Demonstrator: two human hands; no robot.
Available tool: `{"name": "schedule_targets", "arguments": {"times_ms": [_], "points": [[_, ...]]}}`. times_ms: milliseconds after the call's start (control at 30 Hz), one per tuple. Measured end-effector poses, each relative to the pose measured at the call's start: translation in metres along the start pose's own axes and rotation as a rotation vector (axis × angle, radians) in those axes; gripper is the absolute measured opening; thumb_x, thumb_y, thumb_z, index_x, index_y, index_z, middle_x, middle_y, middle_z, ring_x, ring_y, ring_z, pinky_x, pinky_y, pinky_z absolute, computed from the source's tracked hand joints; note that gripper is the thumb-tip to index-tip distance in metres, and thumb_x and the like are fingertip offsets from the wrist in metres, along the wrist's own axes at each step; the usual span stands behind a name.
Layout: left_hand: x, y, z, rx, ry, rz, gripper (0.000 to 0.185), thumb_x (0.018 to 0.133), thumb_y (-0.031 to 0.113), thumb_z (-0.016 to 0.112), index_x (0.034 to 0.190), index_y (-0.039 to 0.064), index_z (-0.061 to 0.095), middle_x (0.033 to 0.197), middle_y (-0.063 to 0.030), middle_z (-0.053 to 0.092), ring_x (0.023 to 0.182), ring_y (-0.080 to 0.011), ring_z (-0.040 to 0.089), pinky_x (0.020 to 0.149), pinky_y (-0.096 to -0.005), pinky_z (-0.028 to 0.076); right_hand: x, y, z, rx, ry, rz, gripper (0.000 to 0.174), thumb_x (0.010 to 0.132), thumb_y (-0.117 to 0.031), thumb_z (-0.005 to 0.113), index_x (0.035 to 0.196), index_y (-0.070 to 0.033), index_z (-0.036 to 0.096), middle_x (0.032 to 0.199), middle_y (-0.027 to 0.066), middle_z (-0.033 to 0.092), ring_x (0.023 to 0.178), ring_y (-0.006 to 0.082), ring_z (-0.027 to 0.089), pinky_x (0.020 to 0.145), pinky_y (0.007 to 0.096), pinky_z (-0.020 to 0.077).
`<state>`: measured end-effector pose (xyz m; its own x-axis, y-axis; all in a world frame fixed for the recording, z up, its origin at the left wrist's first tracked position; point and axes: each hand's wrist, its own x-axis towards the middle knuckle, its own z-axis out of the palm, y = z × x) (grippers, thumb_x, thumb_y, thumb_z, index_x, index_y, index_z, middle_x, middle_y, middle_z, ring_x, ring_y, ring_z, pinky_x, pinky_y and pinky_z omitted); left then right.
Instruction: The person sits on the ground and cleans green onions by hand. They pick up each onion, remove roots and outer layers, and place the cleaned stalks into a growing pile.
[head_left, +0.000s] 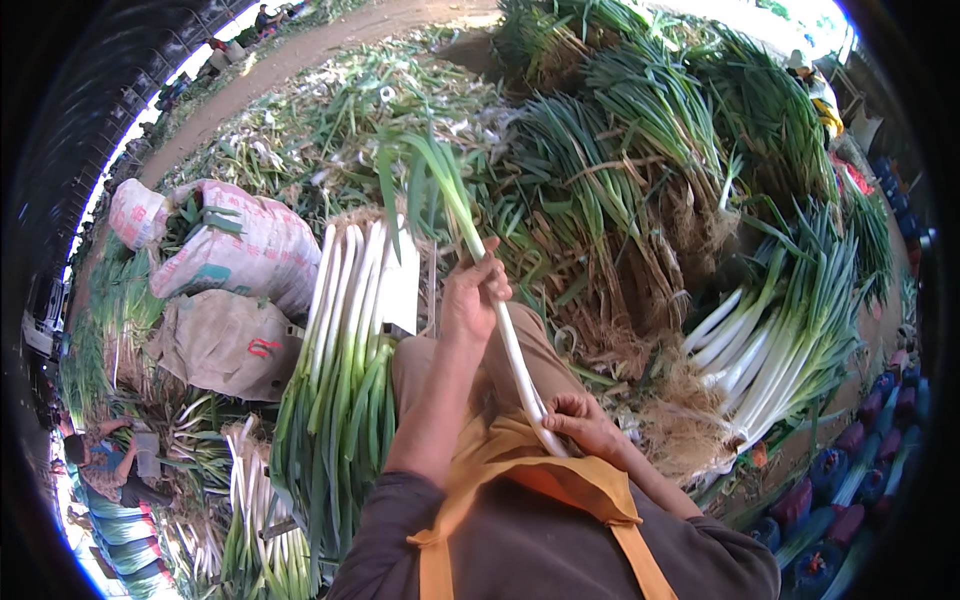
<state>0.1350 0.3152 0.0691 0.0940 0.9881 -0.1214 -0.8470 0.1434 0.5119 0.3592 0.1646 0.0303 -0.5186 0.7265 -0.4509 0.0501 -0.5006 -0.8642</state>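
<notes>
A long leek or Welsh onion (510, 337) runs slantwise over my lap, its green leaves pointing away from me and its white end near my apron. My left hand (476, 289) is closed around the upper white part of the stalk. Near the lower end, my right hand (581, 424) pinches a thin layer at the stalk's side between thumb and fingers. Left of my knees, a row of white-stemmed stalks (345, 300) lies side by side, roots away from me and green leaves towards me.
Unpeeled bundles (652, 97) with brown roots are heaped ahead to the right. Peeled stalks (750, 360) lie at the right. Leaf scraps (337, 112) cover the ground ahead. A printed woven sack (247, 240) and a cloth-covered object (225, 345) stand left. Another person (112, 465) sits at far left.
</notes>
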Motion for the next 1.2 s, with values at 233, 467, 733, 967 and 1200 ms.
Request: {"name": "schedule_targets", "arguments": {"times_ms": [233,467,733,967,1200], "points": [[0.009,0.011,-0.008,0.063,0.133,0.097,0.023,0.085,0.011,0.069,0.105,0.002,0.061,0.062,0.0014,0.052,0.05,-0.0073,0.046,0.047,-0.0215,0.037,-0.014,-0.012,0.004,-0.351,0.123,-0.539,0.015,0.088,-0.013,0.069,0.084,-0.001,0.06,0.076,0.0008,0.056,0.069,0.0104,0.051,0.06,0.0298,0.0424],[0.042,0.052,-0.026,0.005,0.259,0.142,0.013,0.083,0.01,0.072,0.085,0.003,0.061,0.063,-0.0036,0.055,0.048,-0.0101,0.045,0.047,-0.0236,0.037,-0.014,-0.011,-0.03,0.686,-0.21,-0.138,0.015,0.087,-0.013,0.069,0.085,-0.002,0.06,0.065,0.0021,0.052,0.046,0.0056,0.038,0.041,0.021,0.0264],[0.056,0.087,-0.039,0.073,0.277,0.271,0.014,0.085,0.008,0.069,0.092,0.003,0.058,0.064,-0.0037,0.051,0.051,-0.0125,0.046,0.05,-0.0261,0.038,-0.025,-0.005,-0.082,-0.696,0.291,-0.027,0.048,0.083,-0.013,0.072,0.128,-0.007,0.057,0.115,0.0143,0.067,0.1,0.0324,0.065,0.082,0.0395,0.0532],[0.041,0.031,-0.02,0.182,0.408,0.381,0.015,0.094,0.006,0.057,0.107,0.0,0.054,0.079,-0.0064,0.051,0.063,-0.0145,0.049,0.056,-0.0295,0.045,0.051,-0.018,0.01,-0.589,0.269,-0.44,0.037,0.091,-0.015,0.062,0.125,-0.001,0.054,0.1,0.0124,0.068,0.084,0.0253,0.064,0.074,0.0322,0.0518],[0.019,0.028,-0.056,0.041,0.223,0.108,0.026,0.097,0.014,0.055,0.119,0.001,0.053,0.08,-0.0086,0.054,0.069,-0.0197,0.053,0.062,-0.0356,0.048,0.042,-0.008,-0.015,-0.025,0.005,-0.21,0.031,0.098,-0.021,0.054,0.119,0.001,0.059,0.078,0.0061,0.063,0.063,0.0104,0.056,0.057,0.025,0.0448]]}}
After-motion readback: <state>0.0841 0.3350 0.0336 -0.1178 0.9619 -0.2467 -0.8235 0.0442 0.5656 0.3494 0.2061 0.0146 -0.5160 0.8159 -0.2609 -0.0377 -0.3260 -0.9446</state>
